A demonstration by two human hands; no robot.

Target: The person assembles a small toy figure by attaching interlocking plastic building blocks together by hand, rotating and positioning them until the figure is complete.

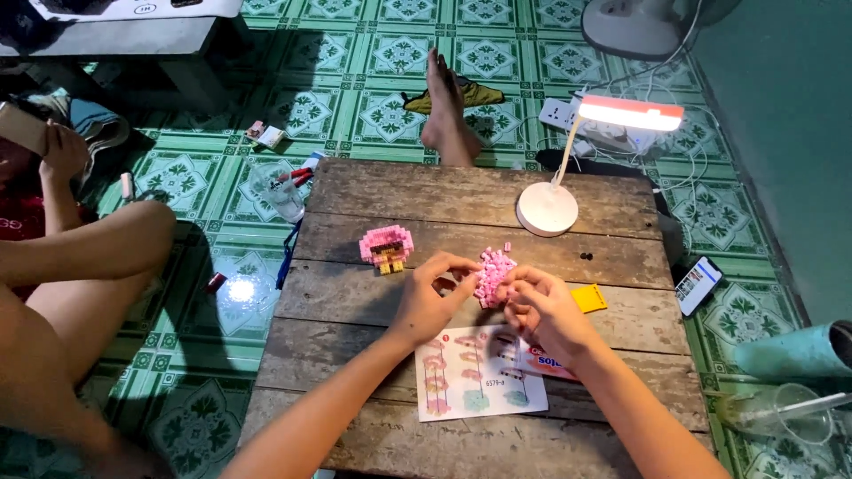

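On a low wooden table (373, 191) my left hand (432, 294) and my right hand (540, 303) meet around a small cluster of pink building bricks (492, 273). The fingers of both hands pinch at that cluster, just above the tabletop. A finished small brick figure (386, 247), pink on top with a yellow and brown body, stands left of my left hand. A printed instruction sheet (461, 377) lies under my wrists. A yellow piece (589, 298) lies right of my right hand.
A white desk lamp (548, 208) stands lit at the table's back right. A phone (698, 285) lies on the green tiled floor at right. Another person sits at left (80, 266). A foot (444, 111) rests beyond the table. A clear cup (781, 410) lies at bottom right.
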